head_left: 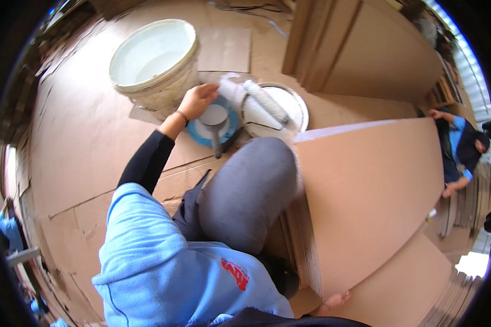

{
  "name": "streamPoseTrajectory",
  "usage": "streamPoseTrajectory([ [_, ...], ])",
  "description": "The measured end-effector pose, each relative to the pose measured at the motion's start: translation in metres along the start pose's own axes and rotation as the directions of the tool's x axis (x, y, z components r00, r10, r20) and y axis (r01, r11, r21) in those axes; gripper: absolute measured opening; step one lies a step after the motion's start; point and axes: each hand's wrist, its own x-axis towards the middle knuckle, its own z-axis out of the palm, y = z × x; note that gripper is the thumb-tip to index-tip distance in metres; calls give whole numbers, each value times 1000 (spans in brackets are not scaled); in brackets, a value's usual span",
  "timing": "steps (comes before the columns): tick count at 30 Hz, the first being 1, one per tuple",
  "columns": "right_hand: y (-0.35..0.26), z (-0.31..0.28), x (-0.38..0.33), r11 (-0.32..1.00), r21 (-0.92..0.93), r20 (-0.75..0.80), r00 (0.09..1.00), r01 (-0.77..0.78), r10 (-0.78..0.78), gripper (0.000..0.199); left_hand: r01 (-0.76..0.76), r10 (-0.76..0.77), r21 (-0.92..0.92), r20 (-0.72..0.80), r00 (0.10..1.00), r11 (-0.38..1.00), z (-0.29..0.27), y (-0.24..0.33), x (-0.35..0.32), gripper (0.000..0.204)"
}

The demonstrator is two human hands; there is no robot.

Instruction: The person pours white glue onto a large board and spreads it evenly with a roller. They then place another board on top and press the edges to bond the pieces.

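Observation:
My left hand (pixel 201 99) reaches forward beside a large white bucket (pixel 163 87) with a crusted outside. Its fingers are closed, and a blurred white thing (pixel 233 90) lies at the fingertips; its kind is unclear. Below that hand is a grey-handled scoop (pixel 215 133) on a blue-rimmed round lid (pixel 193 131). A paint roller (pixel 267 103) lies across a white round lid (pixel 294 103). My right hand (pixel 334 301) is low at the near edge of a large brown cardboard sheet (pixel 371 185), its fingers curled; their grip is partly hidden.
A co-worker (pixel 463 147) at the right has both hands at the sheet's far edge. More cardboard sheets (pixel 403 278) lie beneath and beside it. Large brown panels (pixel 376 54) stand at the back right. Cardboard (pixel 82 136) covers the floor at the left. My bent knee (pixel 251 185) is between the lids and the sheet.

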Motion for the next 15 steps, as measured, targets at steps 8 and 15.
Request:
streamPoseTrajectory([
  [8, -4, -37, -15, 835, 106, 15, 841, -540, 542, 47, 783, -771, 41, -154, 618, 620, -9, -199, -152, 27],
  [15, -18, -86, -2, 955, -127, 108, 953, -270, 284, 53, 894, -894, -21, -11, 448, 448, 85, -219, -136, 34],
])
